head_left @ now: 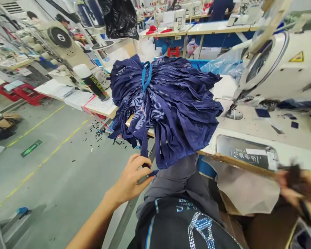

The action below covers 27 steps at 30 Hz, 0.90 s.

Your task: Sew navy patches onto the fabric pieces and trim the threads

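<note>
A large bundle of navy fabric pieces (184, 107), some with a pale leaf-like print, lies across the table, gathered by a blue tie (146, 76). Below its front edge, my left hand (136, 174) pinches the end of a navy strip (144, 143) that hangs from the bundle. At the far right, low in the view, my right hand (295, 188) is blurred by motion, closed around a dark object whose kind I cannot make out. It is near the table's front edge, beside the metal tray (246, 152).
A sewing machine (287, 69) stands on the right, with fabric scraps on its bed. Another machine (64, 45) and a spray can (90, 81) are at the left. A black plastic bag (120, 19) hangs above. People sit or stand farther back.
</note>
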Motion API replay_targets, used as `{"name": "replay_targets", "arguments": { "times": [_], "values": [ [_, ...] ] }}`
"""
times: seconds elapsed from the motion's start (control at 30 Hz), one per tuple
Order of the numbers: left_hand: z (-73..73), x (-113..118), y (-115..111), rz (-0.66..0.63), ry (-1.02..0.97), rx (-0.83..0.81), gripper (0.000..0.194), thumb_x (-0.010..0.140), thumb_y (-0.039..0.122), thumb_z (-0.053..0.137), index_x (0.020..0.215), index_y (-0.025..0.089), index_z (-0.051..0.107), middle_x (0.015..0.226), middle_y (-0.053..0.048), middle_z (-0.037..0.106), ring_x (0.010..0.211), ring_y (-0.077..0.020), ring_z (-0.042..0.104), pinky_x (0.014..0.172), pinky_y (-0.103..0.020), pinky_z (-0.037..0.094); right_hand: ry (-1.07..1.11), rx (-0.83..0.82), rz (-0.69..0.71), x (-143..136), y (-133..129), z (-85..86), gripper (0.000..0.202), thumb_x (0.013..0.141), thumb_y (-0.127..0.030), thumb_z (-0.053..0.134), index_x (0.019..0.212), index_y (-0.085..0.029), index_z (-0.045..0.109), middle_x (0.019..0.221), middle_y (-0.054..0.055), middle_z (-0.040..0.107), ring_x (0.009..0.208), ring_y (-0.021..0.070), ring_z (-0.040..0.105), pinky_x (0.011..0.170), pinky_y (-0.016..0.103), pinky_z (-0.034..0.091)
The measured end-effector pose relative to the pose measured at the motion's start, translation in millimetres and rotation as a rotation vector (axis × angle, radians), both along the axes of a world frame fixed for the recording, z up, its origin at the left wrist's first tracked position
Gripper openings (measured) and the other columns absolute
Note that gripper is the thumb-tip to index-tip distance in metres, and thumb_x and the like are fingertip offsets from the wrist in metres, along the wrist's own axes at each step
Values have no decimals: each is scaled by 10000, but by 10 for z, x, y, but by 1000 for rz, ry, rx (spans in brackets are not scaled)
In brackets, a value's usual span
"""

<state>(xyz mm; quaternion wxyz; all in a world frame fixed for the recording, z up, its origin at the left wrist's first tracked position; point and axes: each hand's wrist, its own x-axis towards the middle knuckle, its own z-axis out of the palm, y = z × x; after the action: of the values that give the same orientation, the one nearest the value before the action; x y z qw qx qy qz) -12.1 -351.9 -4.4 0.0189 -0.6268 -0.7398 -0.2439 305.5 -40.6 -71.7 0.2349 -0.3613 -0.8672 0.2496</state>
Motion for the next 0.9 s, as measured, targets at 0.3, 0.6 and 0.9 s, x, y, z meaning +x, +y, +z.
{"name": "replay_targets", "arguments": {
  "times": [0.3, 0.6, 0.9],
  "values": [
    [-72, -191, -9, -162, -114, -1, 117, 803, 110, 539, 723, 182, 494, 1265, -117, 471, 1167, -214, 448, 918, -397, 425, -75, -753, 994, -1524, -1451, -248, 320, 848, -427, 375, 840, -140, 517, 686, 27, 514, 610, 134, 468, 580, 261, 412],
    [-231, -204, 157, -187, -88, 1, 173, 755, 35, 470, 706, 193, 420, 1075, -70, 637, 1165, -211, 478, 953, -431, 355, 120, -836, 968, -1833, -1469, -203, 248, 752, -389, 477, 709, -148, 515, 598, -13, 468, 544, 98, 403, 502, 213, 335],
    [-159, -308, 178, -147, -209, 20, 173, 722, 45, 456, 741, 208, 399, 785, 17, 617, 859, -128, 583, 927, -383, 308, 32, -765, 832, -1674, -1455, -431, 36, 686, -199, 497, 681, -166, 484, 587, -37, 458, 538, 94, 404, 501, 202, 322]
  ]
}}
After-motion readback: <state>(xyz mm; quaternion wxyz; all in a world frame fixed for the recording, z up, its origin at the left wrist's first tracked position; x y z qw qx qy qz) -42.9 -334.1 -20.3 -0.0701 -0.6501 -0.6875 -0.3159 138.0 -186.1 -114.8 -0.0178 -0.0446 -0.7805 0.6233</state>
